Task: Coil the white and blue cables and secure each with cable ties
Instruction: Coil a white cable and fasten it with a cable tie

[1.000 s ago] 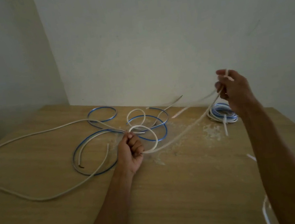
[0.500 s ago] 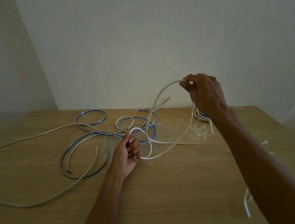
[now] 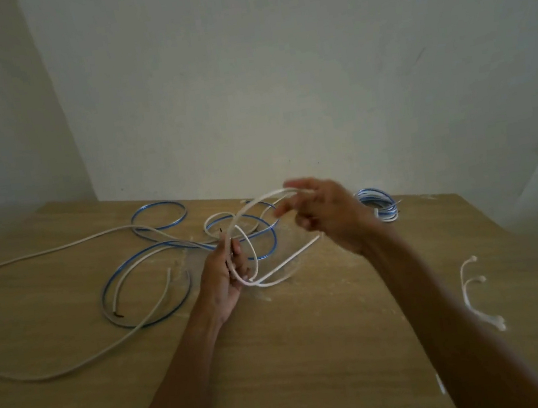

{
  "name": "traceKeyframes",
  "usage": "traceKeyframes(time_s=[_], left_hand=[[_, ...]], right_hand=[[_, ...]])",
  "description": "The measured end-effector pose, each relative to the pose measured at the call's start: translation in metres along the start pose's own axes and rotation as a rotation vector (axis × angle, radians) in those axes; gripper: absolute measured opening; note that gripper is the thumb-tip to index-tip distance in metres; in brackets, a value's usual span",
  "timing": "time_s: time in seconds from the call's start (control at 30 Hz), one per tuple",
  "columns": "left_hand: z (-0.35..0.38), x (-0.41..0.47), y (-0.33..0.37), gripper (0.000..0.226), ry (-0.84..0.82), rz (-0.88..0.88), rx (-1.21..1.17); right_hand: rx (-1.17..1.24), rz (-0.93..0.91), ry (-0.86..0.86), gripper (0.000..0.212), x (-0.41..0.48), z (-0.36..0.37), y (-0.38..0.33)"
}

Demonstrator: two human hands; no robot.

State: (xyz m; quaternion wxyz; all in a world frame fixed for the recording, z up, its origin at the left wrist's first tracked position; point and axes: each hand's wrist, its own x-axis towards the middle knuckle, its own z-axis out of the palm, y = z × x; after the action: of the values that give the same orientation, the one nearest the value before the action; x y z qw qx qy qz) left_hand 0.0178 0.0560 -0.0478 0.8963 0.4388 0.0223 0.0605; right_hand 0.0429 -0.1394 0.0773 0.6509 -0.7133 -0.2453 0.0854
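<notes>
A long white cable [image 3: 59, 248] sprawls over the wooden table [image 3: 316, 352] and runs off its left edge. My left hand [image 3: 224, 275] grips a small loop of this white cable at the table's middle. My right hand [image 3: 326, 214], blurred, holds the top of a second loop of it above the table, just right of the left hand. A loose blue cable [image 3: 158, 216] lies in wide curls behind and left of my hands. A finished blue and white coil [image 3: 380, 203] rests behind my right wrist.
Several white cable ties [image 3: 473, 292] lie near the table's right edge, and another small white piece [image 3: 440, 383] lies closer to me. Pale walls stand right behind the table. Whitish crumbs dot the wood around the cables.
My right hand has swung left and down toward my left hand, bringing a new loop of white cable with it. My left hand has stayed in place, holding the gathered loops.
</notes>
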Motion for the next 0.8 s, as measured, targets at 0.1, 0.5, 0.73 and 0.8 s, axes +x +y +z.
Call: traceKeyframes(time_s=[0.1,0.5,0.73,0.8], left_hand=[[-0.002,-0.002,-0.002,0.037,-0.110,-0.018,-0.005],[0.008,-0.003,-0.001,0.054,-0.025,-0.143,-0.034],[0.010,0.000,-0.002,0.013,-0.144,-0.175,-0.284],[0.003,-0.001,0.004,0.018,-0.163,-0.153,-0.423]], right_hand=[[-0.276,-0.028,-0.013,0.019,-0.009,0.030,0.031],[-0.799,-0.086,-0.429,0.061,-0.036,0.067,0.050],[-0.709,0.003,-0.487,0.022,-0.047,0.063,0.060],[-0.275,-0.007,-0.113,0.017,-0.042,0.048,0.063]])
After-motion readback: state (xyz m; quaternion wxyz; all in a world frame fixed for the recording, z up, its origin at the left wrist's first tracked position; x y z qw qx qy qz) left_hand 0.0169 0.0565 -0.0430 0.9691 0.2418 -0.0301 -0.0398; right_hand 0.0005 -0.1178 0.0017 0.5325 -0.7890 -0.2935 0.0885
